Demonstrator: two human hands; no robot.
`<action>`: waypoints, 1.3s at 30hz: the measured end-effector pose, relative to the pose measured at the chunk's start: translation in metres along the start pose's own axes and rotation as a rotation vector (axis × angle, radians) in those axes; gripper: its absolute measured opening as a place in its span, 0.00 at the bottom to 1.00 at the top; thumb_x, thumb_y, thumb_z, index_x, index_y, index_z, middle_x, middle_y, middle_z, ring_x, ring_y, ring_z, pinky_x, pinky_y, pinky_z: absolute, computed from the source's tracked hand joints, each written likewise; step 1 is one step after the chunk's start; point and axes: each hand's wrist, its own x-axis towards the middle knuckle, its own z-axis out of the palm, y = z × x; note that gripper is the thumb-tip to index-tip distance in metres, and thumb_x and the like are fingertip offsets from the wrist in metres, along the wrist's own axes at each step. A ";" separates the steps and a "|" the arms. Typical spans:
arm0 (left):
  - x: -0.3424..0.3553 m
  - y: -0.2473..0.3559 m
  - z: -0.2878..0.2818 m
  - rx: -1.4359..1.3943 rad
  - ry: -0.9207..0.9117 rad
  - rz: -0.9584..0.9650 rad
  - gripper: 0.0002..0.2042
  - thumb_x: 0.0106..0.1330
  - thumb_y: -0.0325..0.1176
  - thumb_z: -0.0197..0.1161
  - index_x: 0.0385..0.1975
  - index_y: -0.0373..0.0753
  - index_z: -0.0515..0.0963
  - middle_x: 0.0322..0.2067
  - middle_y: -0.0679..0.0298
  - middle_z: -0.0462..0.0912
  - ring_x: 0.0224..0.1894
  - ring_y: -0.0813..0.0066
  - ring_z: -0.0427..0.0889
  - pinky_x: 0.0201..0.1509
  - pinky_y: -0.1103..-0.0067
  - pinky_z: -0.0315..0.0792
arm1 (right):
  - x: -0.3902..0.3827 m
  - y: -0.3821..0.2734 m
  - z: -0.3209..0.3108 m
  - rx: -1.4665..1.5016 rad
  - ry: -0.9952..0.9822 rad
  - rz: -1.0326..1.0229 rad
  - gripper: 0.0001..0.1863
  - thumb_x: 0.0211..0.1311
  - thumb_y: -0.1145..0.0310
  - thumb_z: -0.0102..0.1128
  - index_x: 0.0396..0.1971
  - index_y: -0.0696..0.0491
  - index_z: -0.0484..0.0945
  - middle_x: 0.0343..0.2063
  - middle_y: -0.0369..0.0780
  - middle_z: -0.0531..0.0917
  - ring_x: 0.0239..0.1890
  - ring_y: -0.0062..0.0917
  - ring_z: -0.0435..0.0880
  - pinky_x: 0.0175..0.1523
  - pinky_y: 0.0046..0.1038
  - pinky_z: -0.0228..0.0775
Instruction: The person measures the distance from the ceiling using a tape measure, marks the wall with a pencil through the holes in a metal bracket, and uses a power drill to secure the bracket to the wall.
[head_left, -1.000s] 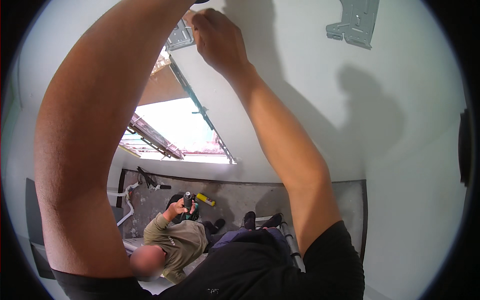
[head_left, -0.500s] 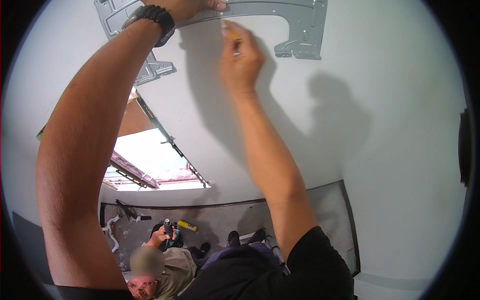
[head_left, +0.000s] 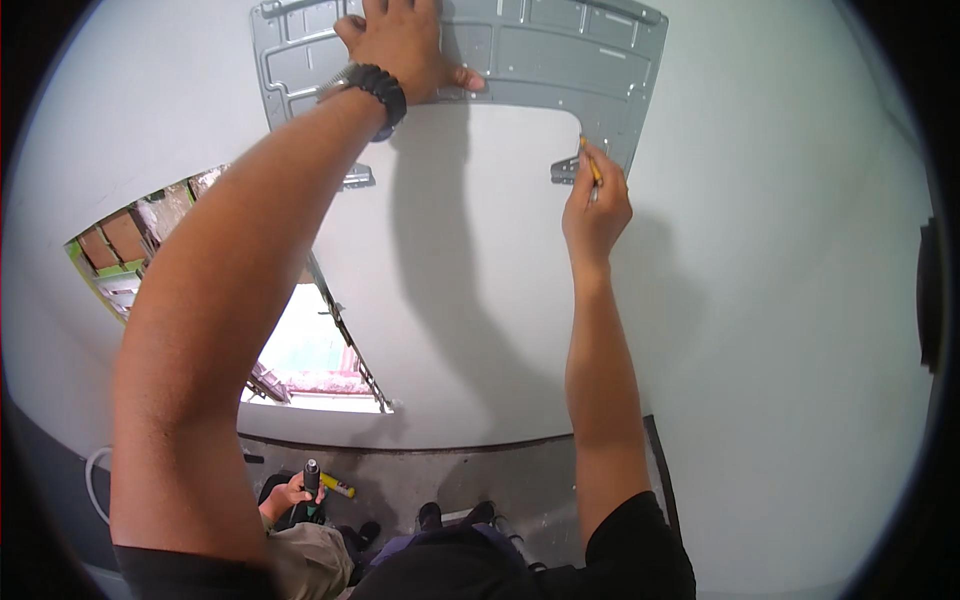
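Observation:
A grey stamped-metal mounting plate [head_left: 540, 55] lies against the white wall [head_left: 510, 250] at the top of the view. My left hand [head_left: 405, 45] presses on it, fingers spread and thumb stretched to the right along its lower part; the fingertips run past the upper edge of the picture. In my right hand [head_left: 600, 210] is a slim yellow pencil [head_left: 594, 170], gripped between thumb and fingers. Its tip points up at the inner edge of the plate's right leg, just above a small bent foot; whether it touches wall or metal I cannot tell.
A window opening [head_left: 310, 340] is at left, partly behind my left forearm. Below, a co-worker's hand [head_left: 292, 495] holds a dark power tool [head_left: 312, 480] upright. A yellow cylinder [head_left: 339, 486] lies on the grey floor [head_left: 400, 475] near my feet.
My right hand with the pencil has moved right, from below the plate's middle to its right leg. The view has shifted, showing more of the plate. My left hand remains on the plate.

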 end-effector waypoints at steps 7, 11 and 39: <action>0.000 -0.002 0.012 -0.080 0.205 0.071 0.55 0.30 0.68 0.87 0.61 0.47 0.74 0.62 0.64 0.72 0.69 0.57 0.65 0.66 0.53 0.57 | -0.014 -0.004 -0.005 -0.056 -0.061 0.136 0.08 0.76 0.72 0.62 0.49 0.53 0.85 0.41 0.39 0.88 0.42 0.33 0.87 0.48 0.32 0.81; 0.000 -0.005 0.011 -0.117 0.170 0.067 0.54 0.30 0.67 0.88 0.61 0.47 0.73 0.62 0.64 0.72 0.69 0.57 0.65 0.66 0.52 0.56 | -0.012 -0.004 -0.006 -0.056 -0.068 0.082 0.07 0.75 0.73 0.63 0.48 0.53 0.85 0.41 0.39 0.89 0.43 0.33 0.88 0.48 0.32 0.81; -0.003 -0.011 0.012 -0.215 0.190 0.102 0.52 0.31 0.63 0.88 0.60 0.45 0.74 0.61 0.65 0.72 0.68 0.57 0.65 0.67 0.53 0.54 | 0.025 -0.002 -0.004 -0.175 -0.136 -0.269 0.08 0.69 0.77 0.67 0.46 0.59 0.86 0.38 0.42 0.88 0.40 0.37 0.86 0.47 0.36 0.81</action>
